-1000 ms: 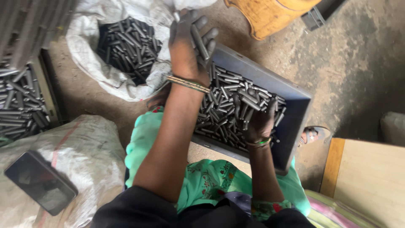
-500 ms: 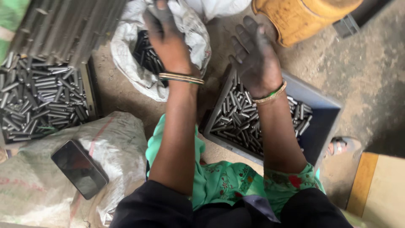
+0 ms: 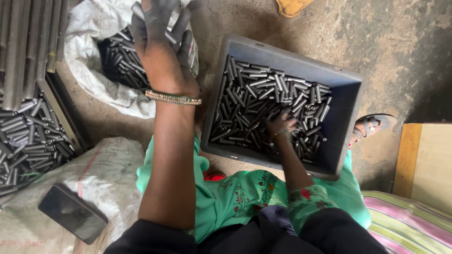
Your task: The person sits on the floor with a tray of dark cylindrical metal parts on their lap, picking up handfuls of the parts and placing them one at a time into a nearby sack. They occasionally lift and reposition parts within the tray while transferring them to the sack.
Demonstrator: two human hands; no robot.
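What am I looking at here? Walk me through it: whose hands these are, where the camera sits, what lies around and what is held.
There is no machine here: a person sits on a concrete floor, filmed by a camera on their own head looking down. The left hand, raised over a white sack of dark metal tubes, grips a few such tubes. The right hand reaches into a grey plastic crate full of the same tubes. At far left lies another pile of tubes. A dark phone rests on a pale sack near the person's knee.

L hand (image 3: 162,51) w/ metal pins (image 3: 155,28), R hand (image 3: 281,126) in grey crate (image 3: 346,94)
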